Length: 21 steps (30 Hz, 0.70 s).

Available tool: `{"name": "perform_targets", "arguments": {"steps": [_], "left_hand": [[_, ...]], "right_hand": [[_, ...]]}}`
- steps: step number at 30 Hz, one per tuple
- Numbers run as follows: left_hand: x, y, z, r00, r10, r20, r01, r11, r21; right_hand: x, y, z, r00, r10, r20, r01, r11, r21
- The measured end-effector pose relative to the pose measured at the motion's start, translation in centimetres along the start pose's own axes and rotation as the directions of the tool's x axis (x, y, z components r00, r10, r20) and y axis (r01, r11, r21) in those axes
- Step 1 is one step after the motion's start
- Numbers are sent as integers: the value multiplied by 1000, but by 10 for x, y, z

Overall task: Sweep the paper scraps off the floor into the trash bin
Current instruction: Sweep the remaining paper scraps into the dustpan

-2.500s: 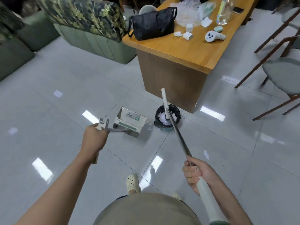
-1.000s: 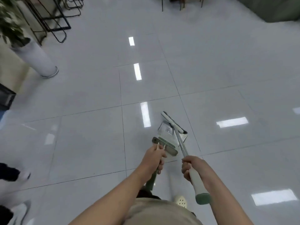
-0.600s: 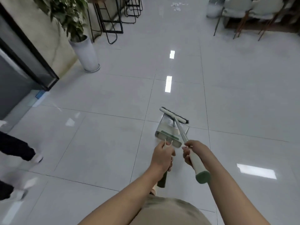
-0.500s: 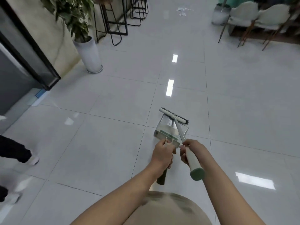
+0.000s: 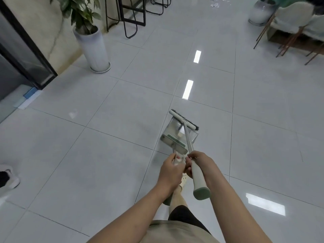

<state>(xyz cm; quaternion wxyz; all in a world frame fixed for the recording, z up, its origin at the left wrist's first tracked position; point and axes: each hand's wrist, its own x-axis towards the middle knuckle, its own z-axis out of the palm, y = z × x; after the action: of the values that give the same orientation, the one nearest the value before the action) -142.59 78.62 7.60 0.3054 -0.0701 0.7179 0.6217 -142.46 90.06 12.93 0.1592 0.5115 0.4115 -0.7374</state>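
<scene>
My left hand (image 5: 171, 171) grips the handle of a clear dustpan (image 5: 177, 133) with a green rim, carried low over the tiled floor in front of me. My right hand (image 5: 198, 163) grips the white handle of a broom (image 5: 188, 139), whose head (image 5: 183, 119) lies across the dustpan's far edge. The two hands are close together, almost touching. White paper scraps (image 5: 216, 1) lie on the floor far ahead at the top of the view. No trash bin is in view.
A potted plant in a tall white pot (image 5: 93, 48) stands at the left by a dark glass door (image 5: 19, 55). Black metal stool frames (image 5: 133, 16) stand beyond it. Chairs (image 5: 294, 25) and another pot (image 5: 262, 12) are at the top right. Someone's shoe (image 5: 7, 178) is at the left edge.
I have turned away from the desk and trash bin and walked into an open floor area. My hands have drawn together, with broom and dustpan carried forward toward distant scraps.
</scene>
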Motion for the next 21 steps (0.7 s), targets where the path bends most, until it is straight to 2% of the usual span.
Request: {"name": "perform_targets", "arguments": {"steps": [5, 13, 21], "left_hand": [[116, 62, 24, 996, -77, -47, 73, 994, -87], [287, 199, 51, 983, -128, -132, 114, 988, -104], [476, 316, 50, 988, -63, -144, 51, 995, -85]], "right_hand": [[76, -114, 26, 999, 19, 49, -17, 1000, -22], [157, -319, 78, 997, 27, 74, -21, 996, -83], [230, -493, 144, 991, -89, 101, 107, 978, -181]]}}
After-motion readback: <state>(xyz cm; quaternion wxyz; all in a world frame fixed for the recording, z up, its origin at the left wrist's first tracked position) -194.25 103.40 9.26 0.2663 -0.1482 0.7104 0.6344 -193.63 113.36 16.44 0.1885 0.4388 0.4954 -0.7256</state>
